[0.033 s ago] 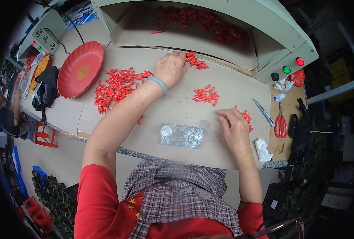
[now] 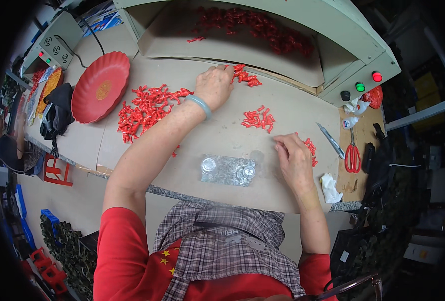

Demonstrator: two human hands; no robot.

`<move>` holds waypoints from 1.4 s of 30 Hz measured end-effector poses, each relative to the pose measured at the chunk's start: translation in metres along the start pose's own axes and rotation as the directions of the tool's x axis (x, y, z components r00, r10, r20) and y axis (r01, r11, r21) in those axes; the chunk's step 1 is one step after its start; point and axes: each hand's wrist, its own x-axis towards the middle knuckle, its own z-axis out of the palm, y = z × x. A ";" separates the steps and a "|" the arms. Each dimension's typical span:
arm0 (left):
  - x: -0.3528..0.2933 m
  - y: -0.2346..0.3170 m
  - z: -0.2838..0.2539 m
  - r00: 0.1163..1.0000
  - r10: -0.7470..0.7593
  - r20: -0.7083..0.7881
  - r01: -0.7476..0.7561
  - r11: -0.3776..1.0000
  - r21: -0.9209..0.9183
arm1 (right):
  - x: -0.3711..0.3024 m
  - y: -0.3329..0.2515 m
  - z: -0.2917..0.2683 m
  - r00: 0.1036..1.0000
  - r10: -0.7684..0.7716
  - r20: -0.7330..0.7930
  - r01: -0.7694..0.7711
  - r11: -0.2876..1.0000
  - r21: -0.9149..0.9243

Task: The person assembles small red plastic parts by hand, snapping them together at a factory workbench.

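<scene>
My left hand (image 2: 214, 86), with a pale green bangle at the wrist, reaches to the far side of the table. Its fingers curl down against a small row of glossy red pieces (image 2: 246, 76); the fingertips are hidden. Under and beside that forearm spreads a larger heap of red branching pieces (image 2: 145, 113). My right hand (image 2: 295, 160) hovers or rests low at the right, thumb and forefinger drawn close together, and whatever they pinch is too small to see. Short red pieces (image 2: 258, 119) lie between the hands, and more red pieces (image 2: 310, 149) lie just beyond my right hand.
A clear block with round discs (image 2: 227, 170) lies near the front edge. A red scalloped dish (image 2: 102, 88) stands left. Behind is a pale green oven-like box (image 2: 353, 65) holding red pieces. At right are a knife (image 2: 330, 140), red-handled scissors (image 2: 353, 158) and crumpled white tissue (image 2: 330, 189).
</scene>
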 end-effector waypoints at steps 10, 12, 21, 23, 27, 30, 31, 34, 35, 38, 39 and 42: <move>-0.023 0.009 -0.051 0.990 -0.068 0.126 0.110 0.925 -0.363 | 0.034 0.008 0.025 0.997 0.009 -0.082 -0.026 0.977 -0.212; -0.044 0.018 -0.079 0.938 -0.117 0.326 0.337 0.533 -0.776 | 0.034 0.011 0.028 0.997 0.023 -0.071 -0.040 0.969 -0.242; -0.169 0.053 -0.118 0.759 -0.021 0.651 0.604 -0.354 -0.714 | 0.026 0.018 0.023 0.994 -0.103 0.021 0.105 0.988 -0.112; -0.181 0.061 -0.115 0.741 -0.007 0.671 0.602 -0.435 -0.669 | 0.024 0.013 0.019 0.992 -0.128 0.015 0.128 0.981 -0.147; -0.195 0.071 -0.108 0.704 0.069 0.707 0.637 -0.501 -0.585 | 0.013 0.002 0.014 0.996 -0.080 0.040 0.085 0.988 -0.128; -0.201 0.075 -0.104 0.689 0.086 0.719 0.653 -0.503 -0.566 | -0.001 -0.010 0.009 0.999 -0.019 0.034 0.019 1.000 -0.010; -0.202 0.075 -0.103 0.690 0.086 0.718 0.656 -0.493 -0.571 | -0.007 -0.015 0.006 0.996 0.067 0.062 -0.073 0.991 0.109; -0.205 0.076 -0.100 0.696 0.074 0.714 0.670 -0.423 -0.610 | -0.023 -0.022 0.004 0.984 0.133 0.117 -0.162 0.945 0.284; -0.206 0.077 -0.099 0.705 0.056 0.707 0.676 -0.355 -0.646 | -0.028 -0.023 0.004 0.985 0.110 0.132 -0.150 0.924 0.351; -0.210 0.080 -0.095 0.712 0.057 0.700 0.688 -0.257 -0.679 | -0.040 -0.025 0.008 0.984 0.112 0.140 -0.159 0.906 0.393; -0.212 0.082 -0.095 0.711 0.061 0.701 0.689 -0.260 -0.677 | -0.042 -0.026 0.009 0.985 0.099 0.139 -0.148 0.902 0.406; -0.214 0.086 -0.091 0.694 0.082 0.716 0.712 -0.229 -0.664 | -0.044 -0.030 0.011 0.988 0.102 0.119 -0.139 0.922 0.363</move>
